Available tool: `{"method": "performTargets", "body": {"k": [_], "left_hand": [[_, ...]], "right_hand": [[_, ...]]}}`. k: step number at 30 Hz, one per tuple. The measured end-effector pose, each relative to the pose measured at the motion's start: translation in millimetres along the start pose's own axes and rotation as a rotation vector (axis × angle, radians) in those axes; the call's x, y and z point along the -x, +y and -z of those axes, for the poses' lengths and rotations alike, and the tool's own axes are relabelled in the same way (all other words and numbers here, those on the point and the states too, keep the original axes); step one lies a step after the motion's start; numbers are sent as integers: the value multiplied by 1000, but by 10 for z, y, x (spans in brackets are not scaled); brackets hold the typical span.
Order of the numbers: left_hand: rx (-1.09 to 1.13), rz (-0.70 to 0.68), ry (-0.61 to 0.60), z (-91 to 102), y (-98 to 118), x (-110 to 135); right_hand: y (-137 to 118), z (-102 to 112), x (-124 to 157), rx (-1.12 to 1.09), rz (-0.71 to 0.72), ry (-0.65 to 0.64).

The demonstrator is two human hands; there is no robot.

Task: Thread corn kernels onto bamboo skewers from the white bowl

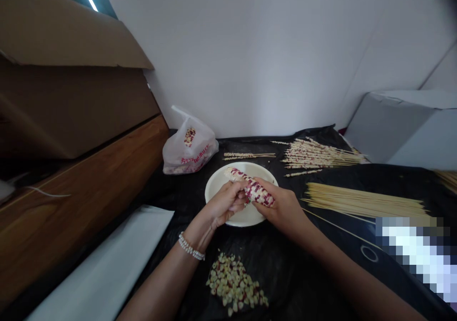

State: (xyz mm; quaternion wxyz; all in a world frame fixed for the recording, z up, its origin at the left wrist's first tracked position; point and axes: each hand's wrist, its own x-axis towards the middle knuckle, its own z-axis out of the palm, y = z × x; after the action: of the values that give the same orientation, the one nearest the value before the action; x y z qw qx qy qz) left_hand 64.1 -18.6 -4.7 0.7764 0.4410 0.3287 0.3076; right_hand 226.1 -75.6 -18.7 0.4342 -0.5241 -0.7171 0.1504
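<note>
Over a white bowl (214,184) I hold a corn cob (257,191) with mixed purple and cream kernels. My right hand (282,203) is wrapped round its lower right end. My left hand (230,200), with a beaded bracelet on the wrist, has its fingers curled against the cob's middle and underside; the fingertips are partly hidden. Toward the cob's upper left tip the surface looks pale. Below the bowl, a pile of loose kernels (235,283) lies on the black sheet (285,268).
A plastic bag (191,145) of corn stands behind the bowl at left. Kernel-threaded skewers (310,155) lie at the back right, a few more (246,155) behind the bowl. Bare sticks (364,201) lie at right. Cardboard (78,106) and white (403,130) boxes flank the sheet.
</note>
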Motion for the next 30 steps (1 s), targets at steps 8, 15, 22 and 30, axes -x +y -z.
{"method": "performTargets", "body": {"k": [8, 15, 22, 30], "left_hand": [[54, 53, 5, -18, 35, 27], [-194, -51, 63, -81, -34, 22], [-108, -40, 75, -40, 6, 24], [-185, -73, 145, -74, -18, 11]], "right_hand": [[37, 16, -11, 17, -25, 16], [28, -37, 16, 57, 25, 33], [34, 3, -2, 50, 10, 32], [9, -39, 95, 518, 66, -35]]}}
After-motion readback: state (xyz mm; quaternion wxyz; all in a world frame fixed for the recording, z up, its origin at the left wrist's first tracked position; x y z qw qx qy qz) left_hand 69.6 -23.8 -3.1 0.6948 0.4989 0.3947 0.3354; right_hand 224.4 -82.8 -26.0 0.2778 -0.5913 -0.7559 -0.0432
